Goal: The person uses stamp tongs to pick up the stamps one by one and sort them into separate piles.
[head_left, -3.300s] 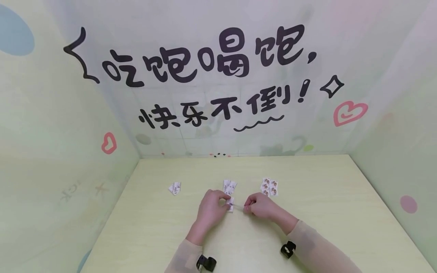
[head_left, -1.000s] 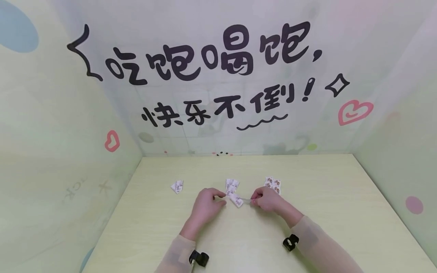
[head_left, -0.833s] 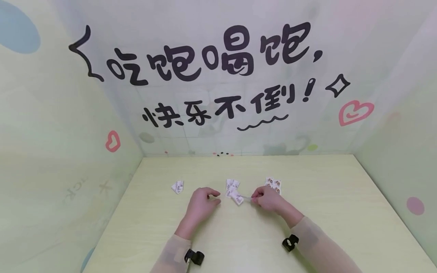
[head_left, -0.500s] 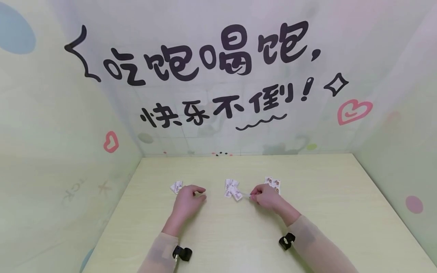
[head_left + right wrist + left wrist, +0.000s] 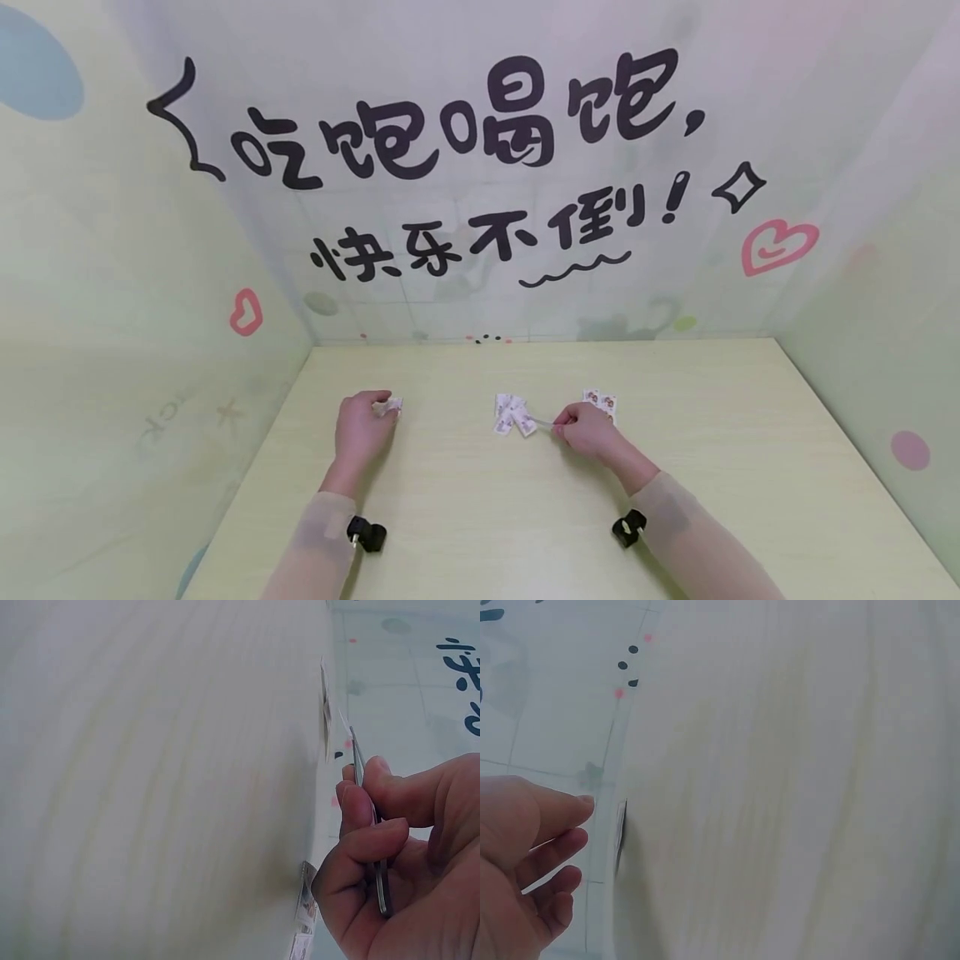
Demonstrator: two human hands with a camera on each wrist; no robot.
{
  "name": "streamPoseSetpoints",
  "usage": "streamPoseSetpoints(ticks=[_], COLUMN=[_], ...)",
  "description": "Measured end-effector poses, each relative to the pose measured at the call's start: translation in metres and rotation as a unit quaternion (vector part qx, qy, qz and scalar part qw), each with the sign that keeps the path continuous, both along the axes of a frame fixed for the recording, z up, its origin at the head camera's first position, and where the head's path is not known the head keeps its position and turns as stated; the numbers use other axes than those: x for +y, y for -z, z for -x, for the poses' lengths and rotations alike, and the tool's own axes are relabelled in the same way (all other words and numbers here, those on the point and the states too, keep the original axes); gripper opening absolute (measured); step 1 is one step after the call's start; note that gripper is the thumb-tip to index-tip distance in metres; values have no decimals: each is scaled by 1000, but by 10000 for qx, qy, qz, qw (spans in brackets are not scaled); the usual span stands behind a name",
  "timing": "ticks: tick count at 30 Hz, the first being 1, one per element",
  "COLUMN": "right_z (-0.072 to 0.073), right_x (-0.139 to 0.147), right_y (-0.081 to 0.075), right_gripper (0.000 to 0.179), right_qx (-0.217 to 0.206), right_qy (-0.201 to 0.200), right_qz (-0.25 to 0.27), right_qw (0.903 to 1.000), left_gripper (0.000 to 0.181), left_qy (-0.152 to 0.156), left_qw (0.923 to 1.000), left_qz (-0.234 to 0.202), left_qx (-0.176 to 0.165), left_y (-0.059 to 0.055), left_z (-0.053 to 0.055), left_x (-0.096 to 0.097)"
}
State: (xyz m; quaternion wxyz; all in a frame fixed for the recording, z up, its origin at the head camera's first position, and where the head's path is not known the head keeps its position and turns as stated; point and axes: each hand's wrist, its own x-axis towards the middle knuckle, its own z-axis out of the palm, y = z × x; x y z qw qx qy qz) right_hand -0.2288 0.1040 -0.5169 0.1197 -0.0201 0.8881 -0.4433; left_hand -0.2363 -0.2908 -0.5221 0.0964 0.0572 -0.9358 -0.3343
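My left hand (image 5: 365,429) is over the small printed paper pieces (image 5: 392,406) at the left of the table. Its fingertips are right at their edge in the head view. In the left wrist view, a gap shows between those fingers (image 5: 566,817) and a thin paper piece (image 5: 620,832). My right hand (image 5: 588,433) grips metal tweezers (image 5: 379,877) between thumb and fingers. Their tips (image 5: 536,422) reach the lowest piece of an overlapping group of white printed paper pieces (image 5: 504,412) in the middle. A white edge (image 5: 344,720) shows beside the tips in the right wrist view.
Small squares with cartoon pictures (image 5: 600,400) lie just behind my right hand, partly hidden by it. The pale wooden table (image 5: 480,517) meets a lettered back wall (image 5: 420,308) and side walls. Black wrist cameras (image 5: 367,533) sit on both sleeves.
My left hand has let go of the middle paper piece and moved left to the other pieces. That middle piece has turned and shifted up against its group. My right hand keeps the tweezers.
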Motion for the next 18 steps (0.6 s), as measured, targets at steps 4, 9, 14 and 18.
streamPoseSetpoints(ticks=[4,9,14,18], right_z=[0,1,0,-1], right_x=[-1,-2,-2,-2], right_y=[-1,0,0,0], right_gripper=[5,5,4,4], right_qx=[60,74,43,84], right_qy=[5,6,12,-9], right_qz=[-132,-238,-263,-289], right_qw=[9999,9997,9996,9995], left_gripper=[34,30,25,22], left_qy=[52,81,109,120], left_qw=[9999,9997,9996,9991], left_qz=[120,123,114,143], left_qx=[-100,-175,-236,-394], left_y=[2,3,6,7], left_z=[4,4,5,6], left_x=[-5,-6,-8,-10])
